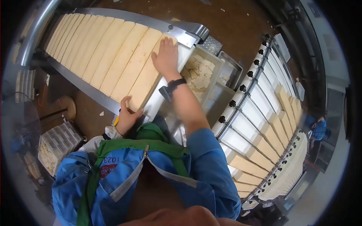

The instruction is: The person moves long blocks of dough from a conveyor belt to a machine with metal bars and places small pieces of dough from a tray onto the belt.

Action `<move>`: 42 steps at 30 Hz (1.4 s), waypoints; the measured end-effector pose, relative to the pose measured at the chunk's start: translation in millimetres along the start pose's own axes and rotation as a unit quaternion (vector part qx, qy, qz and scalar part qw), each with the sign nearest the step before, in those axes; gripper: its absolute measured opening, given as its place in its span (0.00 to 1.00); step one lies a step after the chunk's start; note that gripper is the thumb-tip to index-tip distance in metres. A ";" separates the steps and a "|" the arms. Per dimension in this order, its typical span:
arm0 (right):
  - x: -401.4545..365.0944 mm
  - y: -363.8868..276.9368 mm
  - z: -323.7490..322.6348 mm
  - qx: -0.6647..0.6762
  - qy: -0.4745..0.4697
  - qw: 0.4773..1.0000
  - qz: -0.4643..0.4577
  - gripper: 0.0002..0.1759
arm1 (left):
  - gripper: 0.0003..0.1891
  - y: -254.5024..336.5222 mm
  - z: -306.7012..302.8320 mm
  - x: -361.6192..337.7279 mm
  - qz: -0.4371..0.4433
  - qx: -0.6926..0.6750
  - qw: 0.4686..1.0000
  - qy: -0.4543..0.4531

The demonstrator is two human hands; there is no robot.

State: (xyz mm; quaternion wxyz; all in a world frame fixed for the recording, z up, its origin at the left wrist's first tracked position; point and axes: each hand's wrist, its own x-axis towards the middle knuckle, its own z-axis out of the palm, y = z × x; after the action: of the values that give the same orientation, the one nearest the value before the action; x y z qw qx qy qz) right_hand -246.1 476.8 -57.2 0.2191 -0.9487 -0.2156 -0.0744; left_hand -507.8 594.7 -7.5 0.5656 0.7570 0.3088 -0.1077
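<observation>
A row of long pale wafer-like slabs (109, 52) lies side by side on a metal-edged conveyor (94, 96). My right hand (166, 56) lies flat over the far end of the nearest slab (147, 81), its fingers stretched out together and a dark band on the wrist. At that slab's near end is my left hand (129, 117), with thumb and forefinger spread apart right at the corner. Its other fingers are partly hidden. A white strip of belt (156, 100) shows beside the nearest slab.
Right of the conveyor, a bin (215, 71) holds broken pale pieces. Farther right, a second line (245, 130) with metal rods and black knobs carries more slabs. Crates (60, 141) stand at lower left. Another person (319, 130) in blue is at the far right.
</observation>
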 end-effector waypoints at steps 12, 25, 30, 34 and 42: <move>37.2 -7.9 -28.1 -0.069 -0.030 0.987 0.144 0.38 | 0.46 -1.9 1.5 7.6 0.051 0.047 0.997 -0.026; 24.1 12.8 25.9 0.161 0.130 0.974 0.090 0.41 | 0.42 13.3 -17.7 14.9 0.002 0.001 0.999 0.037; 47.3 -19.5 57.1 0.158 0.131 0.973 0.109 0.40 | 0.41 1.2 -47.1 37.2 -0.004 0.003 0.998 0.057; 74.6 -38.9 85.0 0.145 0.134 0.974 0.108 0.41 | 0.40 -21.9 -73.4 71.1 0.029 -0.069 0.995 0.070; 78.7 -38.4 25.8 0.042 -0.060 0.989 0.130 0.43 | 0.46 -4.4 -56.9 43.3 0.029 0.024 0.999 0.039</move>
State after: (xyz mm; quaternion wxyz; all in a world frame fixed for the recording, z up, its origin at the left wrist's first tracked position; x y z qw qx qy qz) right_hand -191.3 549.1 -47.0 0.2533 -0.9614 -0.1058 0.0208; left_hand -487.0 662.9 -14.0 0.5378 0.7827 0.3055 -0.0688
